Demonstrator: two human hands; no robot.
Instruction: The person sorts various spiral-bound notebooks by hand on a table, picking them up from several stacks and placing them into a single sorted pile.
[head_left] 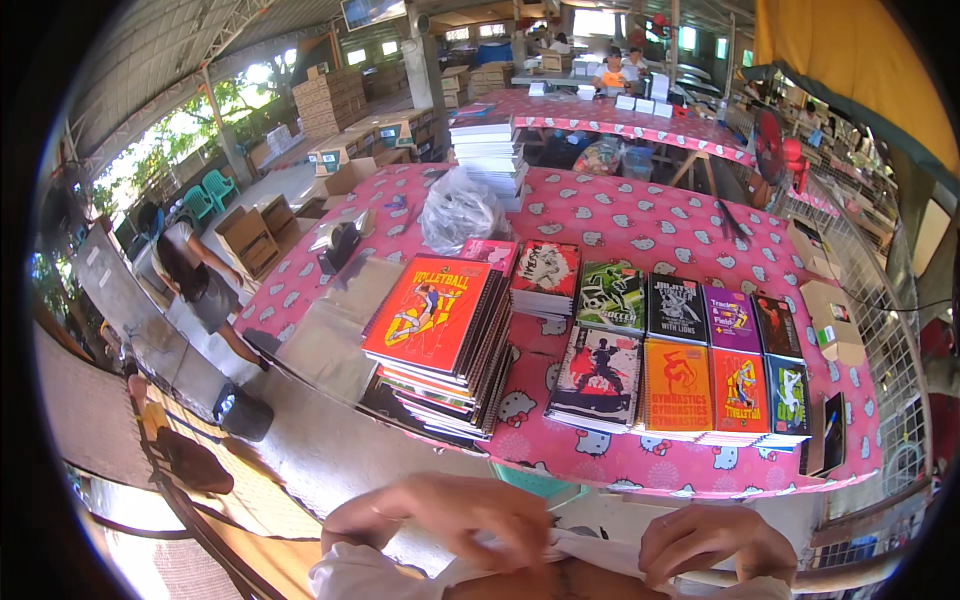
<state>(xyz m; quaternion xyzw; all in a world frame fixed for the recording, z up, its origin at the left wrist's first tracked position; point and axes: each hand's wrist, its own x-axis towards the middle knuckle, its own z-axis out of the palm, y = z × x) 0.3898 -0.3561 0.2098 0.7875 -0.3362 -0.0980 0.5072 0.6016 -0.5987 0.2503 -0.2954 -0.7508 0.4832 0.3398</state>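
Close to my body, below the table's near edge, are both hands. My left hand (475, 515) is bent inward over white cloth (590, 550), its fingers smeared by motion. My right hand (700, 540) has its fingers curled closed on the same cloth, which looks like a shirt. On the table beyond stands a tall stack of spiral notebooks (425, 315) with an orange-red cover on top. To its right, two rows of shorter notebook stacks carry sports covers, among them a black-and-red one (597, 375), a green one (610, 295) and a purple one (732, 318).
A pink patterned cloth covers the table (540, 455). A crumpled plastic bag (462, 210), a white paper stack (488, 155) and a tape dispenser (340, 245) stand toward the back left. A dark tray (828, 435) lies at the right edge. One person (195, 265) bends down at left.
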